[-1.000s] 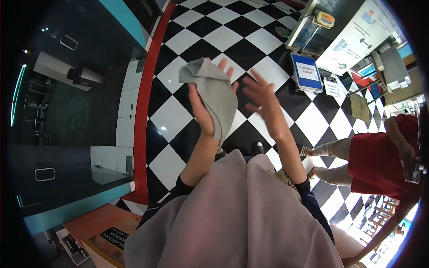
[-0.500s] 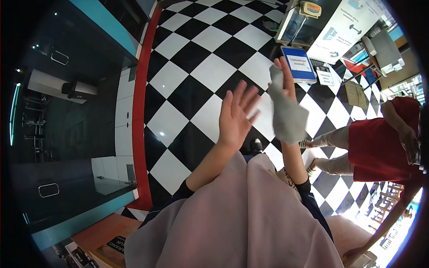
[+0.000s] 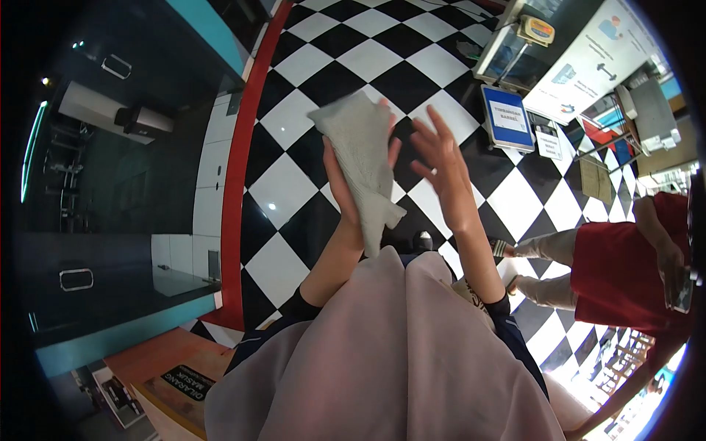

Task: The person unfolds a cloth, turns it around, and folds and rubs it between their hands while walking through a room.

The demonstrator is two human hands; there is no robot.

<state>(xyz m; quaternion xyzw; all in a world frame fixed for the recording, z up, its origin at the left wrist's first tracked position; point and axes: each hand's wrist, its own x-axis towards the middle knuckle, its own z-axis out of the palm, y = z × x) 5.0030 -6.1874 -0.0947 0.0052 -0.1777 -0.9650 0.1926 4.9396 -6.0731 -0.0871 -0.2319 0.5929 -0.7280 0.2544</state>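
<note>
A light grey cloth lies spread over the palm of my left hand, its lower end hanging past the wrist. The thumb and some fingertips of that hand show around the cloth, which it holds; the rest of the hand is hidden behind it. To the right, my right hand is raised and open, with its fingers apart and nothing in it. A gap separates it from the cloth.
A person in a red top stands at the right with a phone in hand. A blue-topped scale and a poster are at the upper right. Dark glass doors line the left. An orange sign box is at the lower left.
Half a second ago the cloth was at my right hand; now it is on my left hand, as it was one second ago. My right hand is now free of it.
</note>
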